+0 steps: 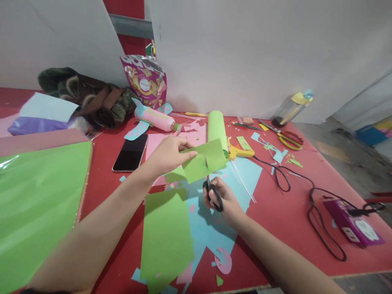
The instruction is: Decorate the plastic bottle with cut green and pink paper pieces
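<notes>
My left hand (pixel 171 153) pinches the left edge of a small green paper piece (pixel 197 165), holding it above the table. Black-handled scissors (pixel 214 196) are in my right hand (pixel 226 202), fingers through the loops. Their blades reach up into the lower edge of the paper, and one blade shows against its face. Behind the paper stands a rolled green paper tube (pixel 216 127). Beneath my hands lie a larger green sheet (pixel 167 237) and a light blue sheet (pixel 245 175), with small scraps scattered over them.
A yellow glue gun (pixel 240 152) lies right of the tube, its black cord running to a purple power strip (pixel 352 222). A phone (pixel 131 153), a pink paper airplane (pixel 156 118) and a snack bag (pixel 145 81) sit left. Red-and-yellow-handled scissors (pixel 289 141) lie far right.
</notes>
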### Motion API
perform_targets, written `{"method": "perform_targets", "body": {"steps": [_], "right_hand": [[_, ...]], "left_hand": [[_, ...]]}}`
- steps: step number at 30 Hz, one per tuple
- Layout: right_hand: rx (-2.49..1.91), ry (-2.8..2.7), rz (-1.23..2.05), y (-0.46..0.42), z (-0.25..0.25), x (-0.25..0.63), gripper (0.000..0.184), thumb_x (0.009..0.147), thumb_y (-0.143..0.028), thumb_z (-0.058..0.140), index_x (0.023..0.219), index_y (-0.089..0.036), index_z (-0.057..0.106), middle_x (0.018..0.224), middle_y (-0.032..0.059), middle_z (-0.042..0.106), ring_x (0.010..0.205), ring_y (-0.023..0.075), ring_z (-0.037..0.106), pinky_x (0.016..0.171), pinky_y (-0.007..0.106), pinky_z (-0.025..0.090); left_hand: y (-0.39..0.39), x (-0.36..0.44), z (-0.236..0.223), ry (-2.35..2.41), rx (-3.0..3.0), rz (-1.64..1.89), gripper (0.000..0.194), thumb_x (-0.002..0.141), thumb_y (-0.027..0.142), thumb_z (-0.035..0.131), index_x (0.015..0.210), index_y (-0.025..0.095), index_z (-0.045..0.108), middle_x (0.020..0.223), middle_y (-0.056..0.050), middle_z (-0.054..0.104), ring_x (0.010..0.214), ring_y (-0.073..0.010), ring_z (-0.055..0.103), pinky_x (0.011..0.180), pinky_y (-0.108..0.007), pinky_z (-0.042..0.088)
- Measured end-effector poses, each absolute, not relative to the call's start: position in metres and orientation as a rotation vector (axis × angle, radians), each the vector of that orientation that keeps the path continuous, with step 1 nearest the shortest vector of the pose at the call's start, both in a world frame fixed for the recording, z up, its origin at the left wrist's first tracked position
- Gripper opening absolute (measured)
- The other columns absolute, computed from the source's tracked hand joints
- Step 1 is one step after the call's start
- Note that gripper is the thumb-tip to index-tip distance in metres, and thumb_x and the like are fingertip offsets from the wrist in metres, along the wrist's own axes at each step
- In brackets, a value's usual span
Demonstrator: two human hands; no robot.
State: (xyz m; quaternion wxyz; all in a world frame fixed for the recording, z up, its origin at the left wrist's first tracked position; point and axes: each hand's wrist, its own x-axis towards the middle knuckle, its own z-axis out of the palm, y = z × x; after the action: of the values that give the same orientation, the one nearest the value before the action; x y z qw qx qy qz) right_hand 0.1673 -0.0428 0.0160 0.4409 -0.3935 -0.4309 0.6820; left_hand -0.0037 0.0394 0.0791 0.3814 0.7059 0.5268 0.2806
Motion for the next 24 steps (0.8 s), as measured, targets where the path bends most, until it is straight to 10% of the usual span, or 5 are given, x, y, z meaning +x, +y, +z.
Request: {"method": "perform_targets", "body": {"steps": [14,24], "right_hand": [[-0.934,-1.044,1.648,-0.0418,0.0123,0.1694,0.039,0.066,-0.048,0.063,0.065,-0.019,0.035,0.061,-0.0069,0.048,0.042,0.003,0.042,0.041,0.019,0.025],[-0.98,-1.021,1.579,-0.0436,0.0147,0.1693,0.041,0.067,-0.05,0.061,0.066,-0.02,0.033,0.054,-0.0085,0.044,0.04,0.0043,0.04,0.041,0.019,0.025]], "left_hand": [[0.0403,-0.0012,0.0729,1.305,1.718,0.683,0.022,0.063,0.034,0.06,0.073,0.014,0.057,0.064,-0.001,0.06,0.059,-0.0135,0.056,0.056,-0.025,0.043],[0.0357,0.0051,0.0697,1.193,1.763,0.593,0.027,0.066,0.03,0.056,0.055,0.018,0.036,0.047,0.009,0.024,0.042,-0.005,0.029,0.043,-0.019,0.022]]}}
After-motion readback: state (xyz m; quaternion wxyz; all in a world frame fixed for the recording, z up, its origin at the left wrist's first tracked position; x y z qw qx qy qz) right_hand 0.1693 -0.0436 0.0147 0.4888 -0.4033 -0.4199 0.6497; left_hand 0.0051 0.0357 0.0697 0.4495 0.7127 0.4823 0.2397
